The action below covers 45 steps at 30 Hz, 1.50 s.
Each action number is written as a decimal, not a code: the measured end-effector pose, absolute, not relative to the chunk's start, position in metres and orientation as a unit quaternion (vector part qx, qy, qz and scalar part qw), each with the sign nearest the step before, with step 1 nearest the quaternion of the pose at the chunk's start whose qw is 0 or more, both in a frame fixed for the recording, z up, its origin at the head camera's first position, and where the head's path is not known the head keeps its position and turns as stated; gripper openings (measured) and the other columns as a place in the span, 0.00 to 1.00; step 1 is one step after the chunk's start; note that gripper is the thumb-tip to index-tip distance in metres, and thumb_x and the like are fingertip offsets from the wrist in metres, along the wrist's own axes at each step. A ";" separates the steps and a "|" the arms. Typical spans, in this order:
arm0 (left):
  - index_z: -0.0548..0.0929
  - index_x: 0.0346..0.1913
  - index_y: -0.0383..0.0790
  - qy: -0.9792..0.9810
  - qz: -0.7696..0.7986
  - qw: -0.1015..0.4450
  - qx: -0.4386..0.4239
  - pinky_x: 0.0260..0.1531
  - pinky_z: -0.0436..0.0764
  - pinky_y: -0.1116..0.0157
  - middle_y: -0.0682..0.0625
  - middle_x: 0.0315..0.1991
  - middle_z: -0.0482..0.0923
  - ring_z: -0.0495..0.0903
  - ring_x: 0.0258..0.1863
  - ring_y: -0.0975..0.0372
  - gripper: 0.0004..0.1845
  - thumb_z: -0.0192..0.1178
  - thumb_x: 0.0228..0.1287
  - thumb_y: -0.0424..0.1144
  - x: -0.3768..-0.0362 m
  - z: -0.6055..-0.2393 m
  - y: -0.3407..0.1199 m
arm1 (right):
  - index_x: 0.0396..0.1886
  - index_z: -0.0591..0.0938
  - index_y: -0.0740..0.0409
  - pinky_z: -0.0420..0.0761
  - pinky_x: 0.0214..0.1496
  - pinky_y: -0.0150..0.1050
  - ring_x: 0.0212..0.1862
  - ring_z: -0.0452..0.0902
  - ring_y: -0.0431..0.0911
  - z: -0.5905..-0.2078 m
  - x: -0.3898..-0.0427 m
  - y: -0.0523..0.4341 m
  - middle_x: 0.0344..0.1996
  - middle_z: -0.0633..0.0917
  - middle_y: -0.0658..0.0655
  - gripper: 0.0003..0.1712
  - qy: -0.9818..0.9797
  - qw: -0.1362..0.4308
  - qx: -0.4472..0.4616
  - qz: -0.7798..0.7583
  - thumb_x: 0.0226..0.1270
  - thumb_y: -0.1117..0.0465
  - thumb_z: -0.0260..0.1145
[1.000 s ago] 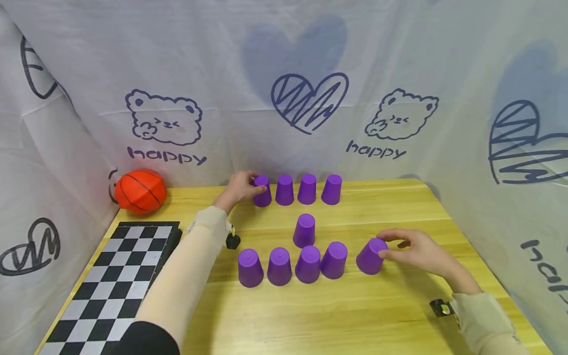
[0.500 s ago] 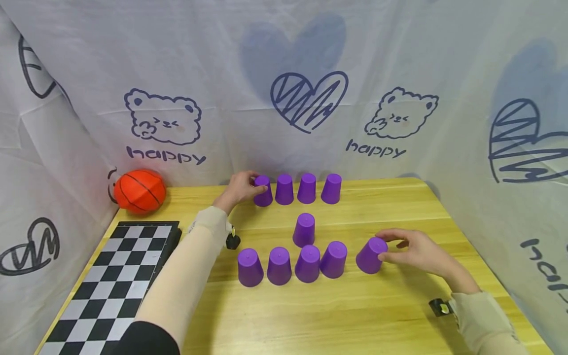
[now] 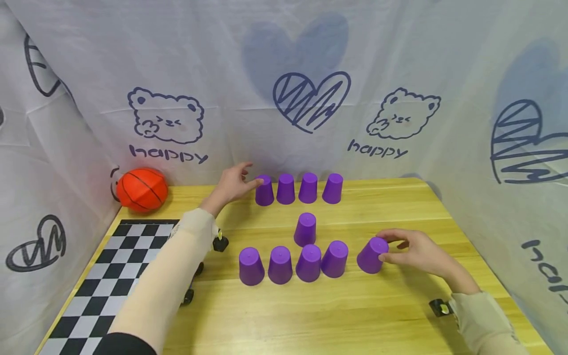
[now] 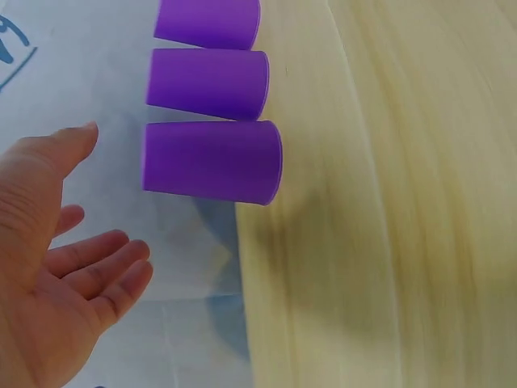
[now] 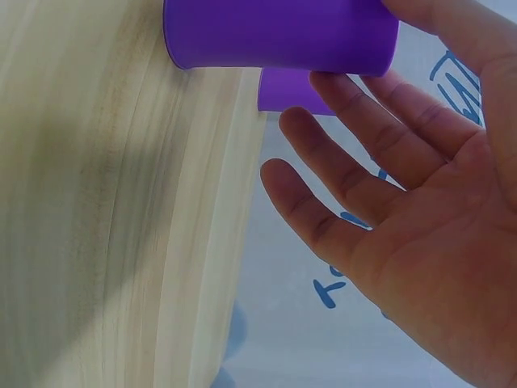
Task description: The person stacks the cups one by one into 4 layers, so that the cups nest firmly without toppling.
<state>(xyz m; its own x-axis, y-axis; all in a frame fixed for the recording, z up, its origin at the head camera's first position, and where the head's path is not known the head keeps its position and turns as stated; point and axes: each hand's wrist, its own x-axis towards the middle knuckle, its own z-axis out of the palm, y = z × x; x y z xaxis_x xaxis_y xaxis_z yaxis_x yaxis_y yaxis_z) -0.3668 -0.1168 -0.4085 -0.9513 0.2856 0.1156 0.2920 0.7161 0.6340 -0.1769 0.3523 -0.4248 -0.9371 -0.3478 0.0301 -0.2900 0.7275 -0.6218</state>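
We observe the left hand (image 3: 233,183) near the upper centre of the head view, just beside the leftmost inverted, tapered purple cup (image 3: 264,191) of the back row. Its fingers are spread; the left wrist view shows a gap between thumb and cup. Three more purple cups, the nearest being (image 3: 286,189), continue that row rightward.

At right of centre we find the right hand (image 3: 412,250) pinching a separate purple cup (image 3: 372,255) between thumb and fingers; the remaining fingers are apart. We cannot tell whether its whole rim meets the pale wooden table (image 3: 275,315).

Between rows we note a single purple cup (image 3: 305,230); below it, four form the front row (image 3: 280,265). An orange-red ball (image 3: 143,190) and a black-and-white checkered board (image 3: 106,276) lie at left.
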 end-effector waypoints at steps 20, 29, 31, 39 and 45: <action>0.79 0.68 0.40 -0.888 -0.380 0.077 -0.246 0.55 0.87 0.48 0.38 0.59 0.86 0.87 0.57 0.47 0.28 0.70 0.70 0.46 -0.297 -0.379 -0.131 | 0.59 0.86 0.51 0.86 0.53 0.41 0.53 0.84 0.44 -0.421 -0.182 0.351 0.51 0.91 0.49 0.23 0.934 0.021 -0.173 -0.312 0.66 0.51 0.78; 0.85 0.61 0.39 -0.872 -0.391 0.061 -0.289 0.48 0.88 0.49 0.47 0.43 0.92 0.90 0.44 0.55 0.21 0.70 0.69 0.41 -0.255 -0.389 -0.145 | 0.58 0.86 0.56 0.87 0.52 0.39 0.53 0.85 0.48 -0.405 -0.205 0.339 0.50 0.91 0.54 0.23 0.932 -0.022 -0.170 -0.321 0.67 0.53 0.78; 0.86 0.60 0.40 -0.870 -0.394 0.053 -0.290 0.48 0.88 0.51 0.50 0.41 0.92 0.89 0.41 0.59 0.19 0.71 0.69 0.41 -0.248 -0.393 -0.149 | 0.59 0.85 0.59 0.86 0.52 0.37 0.53 0.85 0.50 -0.399 -0.214 0.334 0.50 0.91 0.56 0.24 0.930 -0.033 -0.166 -0.325 0.67 0.54 0.77; 0.86 0.60 0.45 -0.871 -0.398 0.010 -0.286 0.48 0.88 0.58 0.51 0.47 0.91 0.88 0.46 0.62 0.19 0.71 0.69 0.44 -0.222 -0.412 -0.166 | 0.64 0.82 0.60 0.81 0.52 0.33 0.55 0.82 0.53 -0.378 -0.263 0.311 0.53 0.88 0.60 0.28 0.925 -0.069 -0.143 -0.346 0.71 0.51 0.74; 0.86 0.61 0.46 -0.866 -0.416 -0.023 -0.277 0.48 0.87 0.58 0.53 0.49 0.90 0.88 0.49 0.59 0.19 0.71 0.69 0.44 -0.208 -0.422 -0.176 | 0.64 0.81 0.60 0.81 0.54 0.39 0.57 0.82 0.56 -0.371 -0.297 0.293 0.54 0.88 0.62 0.28 0.918 -0.082 -0.135 -0.363 0.72 0.50 0.72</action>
<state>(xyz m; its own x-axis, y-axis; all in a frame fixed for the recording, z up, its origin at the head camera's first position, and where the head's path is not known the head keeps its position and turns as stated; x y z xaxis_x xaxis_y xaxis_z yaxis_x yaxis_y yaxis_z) -0.2076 -0.1757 -0.4223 -0.8451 0.4990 0.1917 0.4612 0.4993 0.7335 -0.2966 0.2932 -0.3711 -0.9499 -0.1883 0.2495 -0.3079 0.7003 -0.6441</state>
